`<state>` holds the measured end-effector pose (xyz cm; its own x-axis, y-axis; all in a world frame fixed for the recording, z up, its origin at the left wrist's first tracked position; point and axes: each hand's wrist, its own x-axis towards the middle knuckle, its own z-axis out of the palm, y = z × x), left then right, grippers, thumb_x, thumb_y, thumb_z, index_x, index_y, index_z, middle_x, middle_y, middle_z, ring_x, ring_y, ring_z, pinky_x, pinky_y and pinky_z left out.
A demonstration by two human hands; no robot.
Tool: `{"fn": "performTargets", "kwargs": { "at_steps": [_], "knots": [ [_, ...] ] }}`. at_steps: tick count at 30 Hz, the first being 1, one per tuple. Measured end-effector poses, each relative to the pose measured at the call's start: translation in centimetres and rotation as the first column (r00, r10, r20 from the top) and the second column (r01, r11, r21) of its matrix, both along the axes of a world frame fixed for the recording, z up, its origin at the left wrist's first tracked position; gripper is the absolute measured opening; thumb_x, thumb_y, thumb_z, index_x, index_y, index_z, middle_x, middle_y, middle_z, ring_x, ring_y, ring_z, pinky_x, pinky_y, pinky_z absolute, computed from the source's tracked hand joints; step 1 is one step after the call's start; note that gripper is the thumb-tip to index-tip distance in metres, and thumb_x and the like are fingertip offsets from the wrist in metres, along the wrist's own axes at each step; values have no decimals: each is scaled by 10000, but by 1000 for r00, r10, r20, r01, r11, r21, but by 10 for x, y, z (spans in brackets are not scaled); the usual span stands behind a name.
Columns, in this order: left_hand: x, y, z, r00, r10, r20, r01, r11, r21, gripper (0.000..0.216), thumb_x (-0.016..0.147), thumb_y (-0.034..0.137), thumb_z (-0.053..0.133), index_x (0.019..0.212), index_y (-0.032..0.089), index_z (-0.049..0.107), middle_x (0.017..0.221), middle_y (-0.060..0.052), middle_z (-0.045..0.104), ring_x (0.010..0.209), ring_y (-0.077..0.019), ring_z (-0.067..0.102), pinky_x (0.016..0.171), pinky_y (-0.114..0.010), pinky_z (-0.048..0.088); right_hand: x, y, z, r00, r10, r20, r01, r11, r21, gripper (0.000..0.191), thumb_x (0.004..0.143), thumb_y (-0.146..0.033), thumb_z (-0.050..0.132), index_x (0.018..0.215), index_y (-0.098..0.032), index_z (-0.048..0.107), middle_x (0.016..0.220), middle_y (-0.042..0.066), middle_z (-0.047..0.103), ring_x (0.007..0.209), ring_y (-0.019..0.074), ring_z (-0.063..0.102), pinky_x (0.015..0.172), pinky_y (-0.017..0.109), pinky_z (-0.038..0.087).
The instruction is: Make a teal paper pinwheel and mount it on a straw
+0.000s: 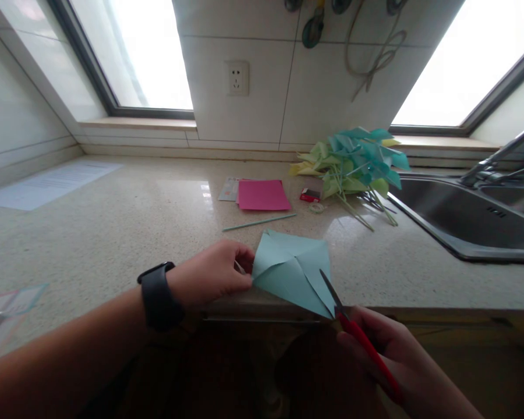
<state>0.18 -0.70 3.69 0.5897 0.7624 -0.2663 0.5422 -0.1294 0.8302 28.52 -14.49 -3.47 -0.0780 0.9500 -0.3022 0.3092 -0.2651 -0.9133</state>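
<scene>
A folded light-blue paper square [293,269] lies at the front edge of the speckled countertop [157,233]. My left hand [212,272], with a black watch on the wrist, pinches the paper's left corner. My right hand [386,349] grips red-handled scissors [353,329] below the counter edge. The scissor blades point up and left and lie against the paper's lower right edge.
A pink paper sheet [262,194], a thin green stick [259,222], a small red item [310,195] and a pile of teal and yellow paper pinwheels [353,163] lie further back. A steel sink [471,215] with a tap sits right. A printed white sheet [48,183] lies far left.
</scene>
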Motion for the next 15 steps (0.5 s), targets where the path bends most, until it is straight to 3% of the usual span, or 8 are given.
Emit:
{"fn": "performTargets", "kwargs": {
  "at_steps": [4,8,12,15],
  "knots": [
    [-5,4,-3,996,68,-64,-58,988,141,343,715,207,656,1040,122,724,876,-52,724,724,-188,632,635,-296,467,5,-2,-1,999,39,-8,-39,999,-38,432,887,-622,637,825,-202,561,700,-31,477,580,91,406,490,199,379],
    [-7,5,-2,988,135,-78,-110,960,259,335,763,237,638,1068,120,712,899,-65,724,746,-204,653,679,-326,481,7,-3,-2,999,42,-9,-42,998,-48,446,890,-632,627,803,-203,542,666,-52,418,561,84,382,489,201,365],
    [4,-10,6,976,212,-44,-178,902,394,341,831,198,549,1142,148,678,899,-51,699,766,-195,635,714,-334,456,9,-5,-5,999,39,-33,-41,998,-45,448,888,-622,639,783,-207,508,670,-55,411,560,80,366,481,197,345],
    [17,-35,6,995,102,10,-96,893,440,343,866,192,532,1182,207,663,775,7,660,640,-153,582,634,-295,424,10,-6,-5,999,19,-45,-21,999,-40,448,885,-614,648,780,-207,491,682,-50,429,567,81,369,480,196,338]
  ]
}}
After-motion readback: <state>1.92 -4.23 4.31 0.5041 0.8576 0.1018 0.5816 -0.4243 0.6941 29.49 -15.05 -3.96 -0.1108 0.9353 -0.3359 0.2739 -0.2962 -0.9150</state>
